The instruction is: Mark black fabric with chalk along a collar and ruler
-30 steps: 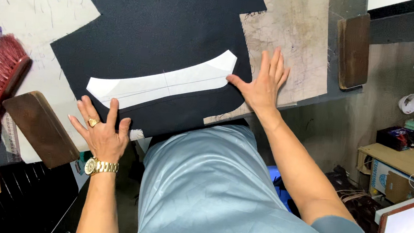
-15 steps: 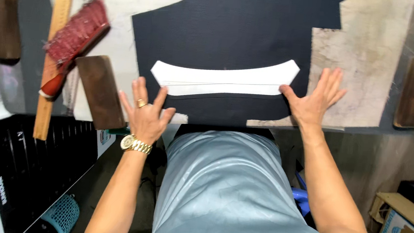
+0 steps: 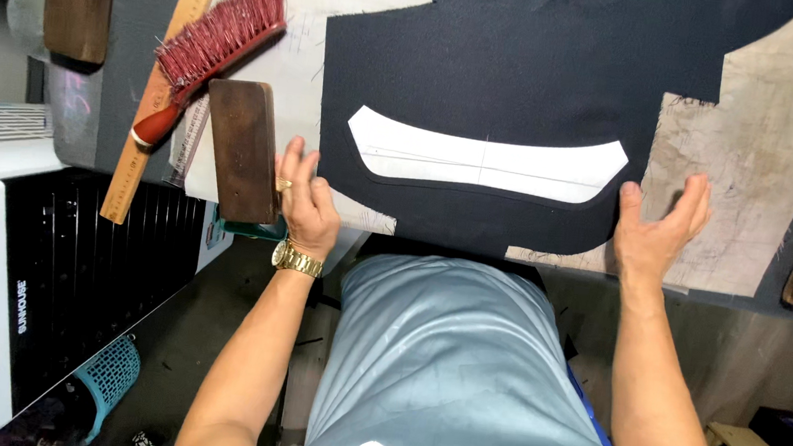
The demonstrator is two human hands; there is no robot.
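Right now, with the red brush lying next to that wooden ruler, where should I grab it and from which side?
Grip the red brush by its bare handle end, the narrow lower-left part. It points down towards the table's near edge, close to the left hand, so come from that side. The bristles splay at the far upper-right end, and the wooden ruler lies tight along its left, so close the fingers from above.

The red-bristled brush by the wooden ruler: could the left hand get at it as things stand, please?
Probably yes. The left hand rests open beside the dark wooden block, and the brush lies just past that block with nothing on top of it; only the block sits between them.
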